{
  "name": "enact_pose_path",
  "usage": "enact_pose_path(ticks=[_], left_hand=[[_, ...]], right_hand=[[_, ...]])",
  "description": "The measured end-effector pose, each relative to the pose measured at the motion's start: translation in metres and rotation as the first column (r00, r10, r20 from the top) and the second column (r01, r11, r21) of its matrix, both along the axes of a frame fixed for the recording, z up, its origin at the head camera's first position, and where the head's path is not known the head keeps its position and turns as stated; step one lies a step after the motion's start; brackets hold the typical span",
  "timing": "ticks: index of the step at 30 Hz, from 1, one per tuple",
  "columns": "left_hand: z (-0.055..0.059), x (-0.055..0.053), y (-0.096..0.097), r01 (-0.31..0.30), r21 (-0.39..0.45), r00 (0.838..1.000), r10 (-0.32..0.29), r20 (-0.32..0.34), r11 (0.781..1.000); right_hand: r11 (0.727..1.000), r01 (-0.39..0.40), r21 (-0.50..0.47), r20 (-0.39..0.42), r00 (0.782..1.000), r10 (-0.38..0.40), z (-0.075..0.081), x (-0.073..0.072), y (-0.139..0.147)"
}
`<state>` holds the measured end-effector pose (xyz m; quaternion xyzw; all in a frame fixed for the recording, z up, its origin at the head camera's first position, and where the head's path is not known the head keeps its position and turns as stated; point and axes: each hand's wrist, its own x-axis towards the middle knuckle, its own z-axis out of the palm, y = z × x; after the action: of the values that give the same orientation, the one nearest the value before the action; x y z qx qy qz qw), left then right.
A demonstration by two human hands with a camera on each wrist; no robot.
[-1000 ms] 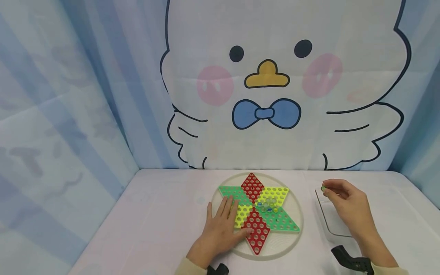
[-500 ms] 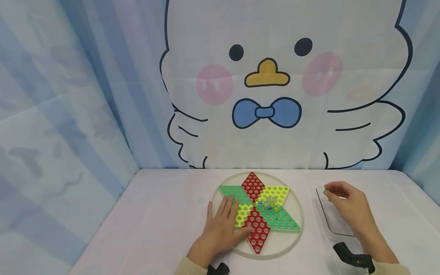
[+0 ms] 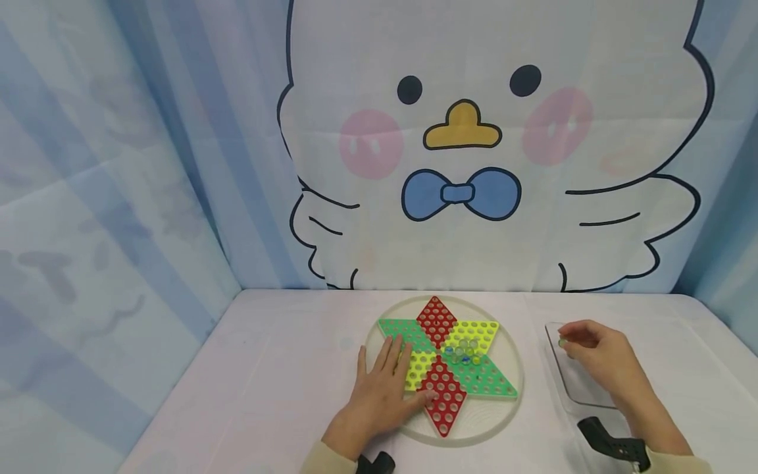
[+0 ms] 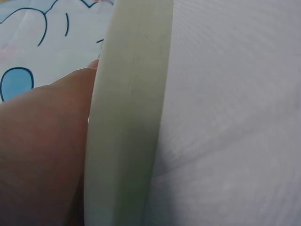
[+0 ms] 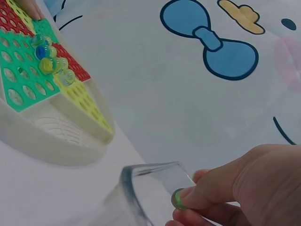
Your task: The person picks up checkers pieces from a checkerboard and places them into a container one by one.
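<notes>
Your right hand (image 3: 598,355) pinches a green marble (image 5: 178,199) above the clear tray (image 3: 577,388); lower it gently before letting go. Keep your left hand (image 3: 379,395) spread flat, steadying the board (image 3: 474,385).

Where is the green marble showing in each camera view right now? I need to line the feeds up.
Head: green marble at right, pinched by the right hand over the clear tray.
Left wrist: not in view.
Right wrist: bottom centre, at the fingertips.
Shared landmark: star board.
</notes>
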<state>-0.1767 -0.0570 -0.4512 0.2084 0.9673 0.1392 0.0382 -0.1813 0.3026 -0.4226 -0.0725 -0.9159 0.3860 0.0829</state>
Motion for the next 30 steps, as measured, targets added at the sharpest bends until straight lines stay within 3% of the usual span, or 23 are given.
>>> enact_pose_path(ticks=[11,15,22,30], left_hand=[[-0.0024,-0.0022,-0.0002,-0.002,0.003,1.0,0.003,-0.003,1.0],[-0.0018,-0.0018,0.0002,0.0,0.005,1.0,0.0,0.003,1.0],[-0.0018,-0.0004,0.0006,-0.003,-0.004,1.0,0.003,0.011,1.0],[-0.002,-0.0005,0.0013,-0.006,-0.006,1.0,0.006,0.01,1.0]], right_hand=[[0.999,-0.033,-0.012,0.109,0.993,0.034,-0.0002,-0.0038,0.0007],[0.999,-0.042,-0.011,0.113,0.993,0.043,-0.0006,-0.0032,0.0005],[0.998,-0.063,0.01,0.057,0.996,0.062,0.0002,-0.0003,-0.0004],[0.999,-0.023,0.038,-0.066,0.997,0.026,0.0048,0.0011,-0.0071]])
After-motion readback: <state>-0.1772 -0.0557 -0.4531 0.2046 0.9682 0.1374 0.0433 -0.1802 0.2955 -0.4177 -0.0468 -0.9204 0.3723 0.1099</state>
